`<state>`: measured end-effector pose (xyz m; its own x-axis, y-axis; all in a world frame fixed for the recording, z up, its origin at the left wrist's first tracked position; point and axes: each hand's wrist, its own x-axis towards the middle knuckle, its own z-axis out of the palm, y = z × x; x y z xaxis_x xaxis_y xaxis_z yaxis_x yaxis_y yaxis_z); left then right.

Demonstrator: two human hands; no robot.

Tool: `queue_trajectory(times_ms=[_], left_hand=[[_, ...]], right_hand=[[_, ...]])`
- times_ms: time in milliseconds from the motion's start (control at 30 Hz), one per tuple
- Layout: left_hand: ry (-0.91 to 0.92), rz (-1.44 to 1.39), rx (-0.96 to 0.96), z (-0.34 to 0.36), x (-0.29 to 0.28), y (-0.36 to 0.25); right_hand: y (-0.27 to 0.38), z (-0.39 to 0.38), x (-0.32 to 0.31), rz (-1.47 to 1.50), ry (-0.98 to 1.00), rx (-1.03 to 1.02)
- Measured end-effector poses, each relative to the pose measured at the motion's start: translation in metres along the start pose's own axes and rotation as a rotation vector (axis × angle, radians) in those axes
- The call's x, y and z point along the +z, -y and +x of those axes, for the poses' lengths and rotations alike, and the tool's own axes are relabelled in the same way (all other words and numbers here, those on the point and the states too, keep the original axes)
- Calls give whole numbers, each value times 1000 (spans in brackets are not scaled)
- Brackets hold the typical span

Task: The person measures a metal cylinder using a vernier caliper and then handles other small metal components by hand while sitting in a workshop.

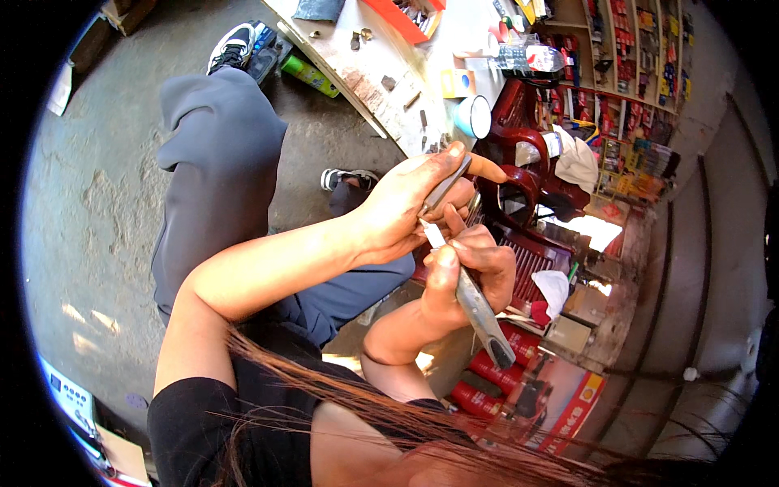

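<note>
- Your left grip pinches a slim dark piece under its thumb, forearm slanting inward.
- Your right grip, elbow bent, clasps a grey-handled tool, pale tip just beside the piece's lower end.

one knife, one dark strip, one mug, two shoes

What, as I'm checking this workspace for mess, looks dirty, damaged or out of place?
The whitish, flat tabletop looks blotched with brown near its edge, unlike its paler parts, with small dark pieces scattered on it. Whether this is dirt or wear, I cannot tell.
</note>
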<state>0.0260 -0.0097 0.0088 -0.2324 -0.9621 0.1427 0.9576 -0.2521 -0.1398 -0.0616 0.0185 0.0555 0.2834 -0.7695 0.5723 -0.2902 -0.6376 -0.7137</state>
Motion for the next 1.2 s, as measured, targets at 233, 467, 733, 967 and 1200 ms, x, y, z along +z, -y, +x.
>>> queue_trajectory(times_ms=[233,467,733,967,1200], left_hand=[[-36,35,4,3,1,2],[22,20,7,1,-1,2],[32,59,16,2,-3,2],[37,88,3,2,-1,4],[41,95,-19,1,-2,3]], right_hand=[[-2,1,2,-16,-9,-8],[-4,1,1,111,-48,7],[0,0,0,14,-14,12],[-3,2,-3,49,10,-42],[-3,-1,-3,92,-11,-4]])
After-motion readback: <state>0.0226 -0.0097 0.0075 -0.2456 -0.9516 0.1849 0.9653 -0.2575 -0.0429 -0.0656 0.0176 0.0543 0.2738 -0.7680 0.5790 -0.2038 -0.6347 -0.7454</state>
